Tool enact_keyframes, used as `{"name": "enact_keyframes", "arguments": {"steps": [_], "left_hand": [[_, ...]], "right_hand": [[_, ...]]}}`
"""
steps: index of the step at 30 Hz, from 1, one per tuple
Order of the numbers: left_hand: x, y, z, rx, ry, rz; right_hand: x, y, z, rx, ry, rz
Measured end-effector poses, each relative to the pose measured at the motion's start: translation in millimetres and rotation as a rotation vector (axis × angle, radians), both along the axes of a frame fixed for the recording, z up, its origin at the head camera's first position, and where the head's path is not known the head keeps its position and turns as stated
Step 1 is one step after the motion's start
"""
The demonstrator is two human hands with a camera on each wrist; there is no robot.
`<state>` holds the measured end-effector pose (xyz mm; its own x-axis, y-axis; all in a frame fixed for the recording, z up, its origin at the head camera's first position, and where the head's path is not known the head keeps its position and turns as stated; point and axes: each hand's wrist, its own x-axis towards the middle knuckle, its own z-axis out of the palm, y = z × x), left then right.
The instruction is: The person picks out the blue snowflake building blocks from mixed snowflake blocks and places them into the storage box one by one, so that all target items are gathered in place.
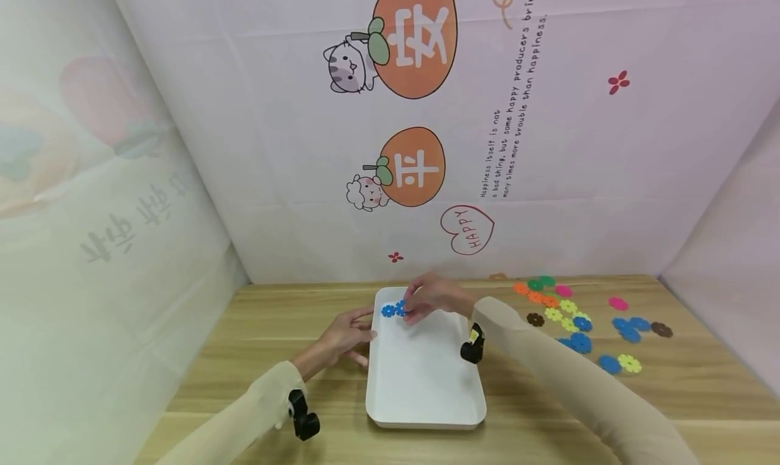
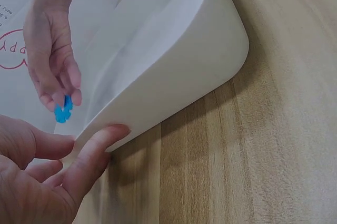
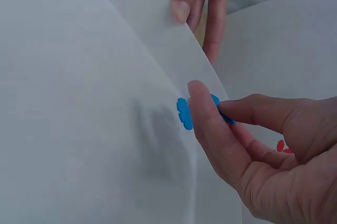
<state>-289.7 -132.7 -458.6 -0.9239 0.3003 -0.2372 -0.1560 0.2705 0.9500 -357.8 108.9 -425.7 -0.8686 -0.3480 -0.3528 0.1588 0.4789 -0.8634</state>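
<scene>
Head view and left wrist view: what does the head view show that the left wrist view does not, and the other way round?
Only the head view shows the loose flower pieces in many colours on the wooden table, to the right of the tray, and a second blue flower piece lying in the tray's far corner. Only the left wrist view shows the left hand with fingertips against the tray's outer wall. Both show the white tray and the right hand pinching a blue flower piece over it.

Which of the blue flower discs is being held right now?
The blue disc pinched in the right hand over the white tray's far end; another blue one lies loose in the tray, the rest on the table.
</scene>
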Motion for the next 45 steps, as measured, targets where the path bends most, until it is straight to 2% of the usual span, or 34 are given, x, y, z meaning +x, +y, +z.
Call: {"name": "enact_keyframes", "arguments": {"steps": [9, 14, 24, 32, 38, 45], "left_hand": [[0.2, 1.8, -1.5, 0.005, 0.005, 0.011], [1.7, 2.5, -0.3, 0.001, 0.006, 0.018], [4.2, 0.0, -1.0, -0.001, 0.021, 0.010], [3.5, 0.6, 1.8, -0.002, 0.034, 0.004], [3.3, 1.6, 0.3, 0.002, 0.029, 0.000], [2.8, 2.2, -0.1, -0.005, 0.031, 0.016]], "right_hand": [[-0.7, -23.7, -22.3, 0.075, 0.069, 0.020], [4.1, -30.1, -22.2, 0.105, 0.094, 0.021], [14.1, -46.9, -27.3, 0.234, 0.143, -0.003], [12.0, -53.1, -26.2, 0.262, 0.142, 0.029], [8.4, -54.7, -30.4, 0.283, 0.133, -0.011], [7.6, -53.6, -29.8, 0.271, 0.140, -0.014]]}}
